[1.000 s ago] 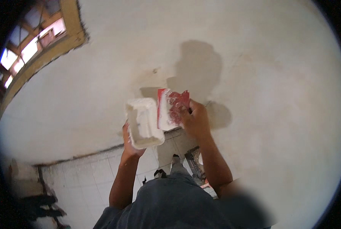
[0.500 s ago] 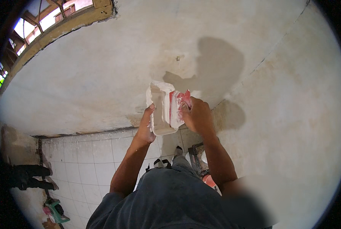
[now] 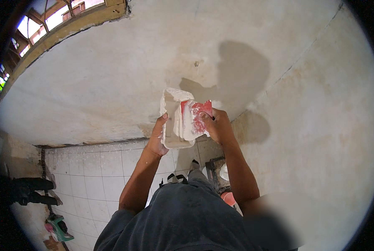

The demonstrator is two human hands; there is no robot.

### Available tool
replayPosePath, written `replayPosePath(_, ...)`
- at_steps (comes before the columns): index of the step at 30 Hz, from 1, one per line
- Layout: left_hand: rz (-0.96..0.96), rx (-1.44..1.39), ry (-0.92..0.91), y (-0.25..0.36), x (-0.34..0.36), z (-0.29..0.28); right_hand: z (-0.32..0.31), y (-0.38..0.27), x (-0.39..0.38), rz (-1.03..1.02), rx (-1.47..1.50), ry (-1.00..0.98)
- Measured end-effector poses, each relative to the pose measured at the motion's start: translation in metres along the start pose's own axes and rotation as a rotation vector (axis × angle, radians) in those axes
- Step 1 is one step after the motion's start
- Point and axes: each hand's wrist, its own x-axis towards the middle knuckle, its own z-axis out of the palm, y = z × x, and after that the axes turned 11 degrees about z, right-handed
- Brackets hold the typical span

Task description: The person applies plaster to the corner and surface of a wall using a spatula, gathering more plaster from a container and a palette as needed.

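Observation:
My left hand [image 3: 158, 136] grips the left side of a white plastic tub [image 3: 167, 140], its thumb over the rim. Pale filler paste coats the tub's rim and inside walls. In my right hand [image 3: 219, 127] is a red plastic putty scraper [image 3: 200, 115], pinched between thumb and fingers. White paste smears the scraper's face and lower edge. Its left edge reaches over the right side of the tub, by the paste there. Whether that edge touches the rim, I cannot tell.
Ahead stands a pale plastered wall [image 3: 111, 83] with a crack [image 3: 291, 69] at the right. A barred window [image 3: 49, 25] is at upper left. Below are white floor tiles [image 3: 95, 184], a dark-edged tray [image 3: 214, 167], a pink bucket [image 3: 228, 198] and a green plastic item [image 3: 61, 228].
The scraper has shifted and turned slightly, showing more of its red face. Its left edge lies a little further over the tub. My left hand keeps the same hold.

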Motion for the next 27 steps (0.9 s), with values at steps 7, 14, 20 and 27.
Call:
replayPosePath(7, 0.014, 0.009, 0.002, 0.000, -0.001, -0.001, 0.004, 0.009, -0.003, -0.054, 0.085, -0.016)
replayPosePath(14, 0.046, -0.120, 0.000, -0.009, 0.004, -0.014, 0.012, 0.046, -0.005, 0.091, 0.526, -0.064)
replayPosePath(20, 0.140, -0.087, 0.000, -0.017, 0.025, -0.004, -0.012, 0.043, -0.003, -0.159, 0.374, -0.101)
replayPosePath(27, -0.013, 0.059, 0.106, -0.011, 0.032, 0.009, -0.036, 0.052, 0.022, 0.138, 1.147, -0.248)
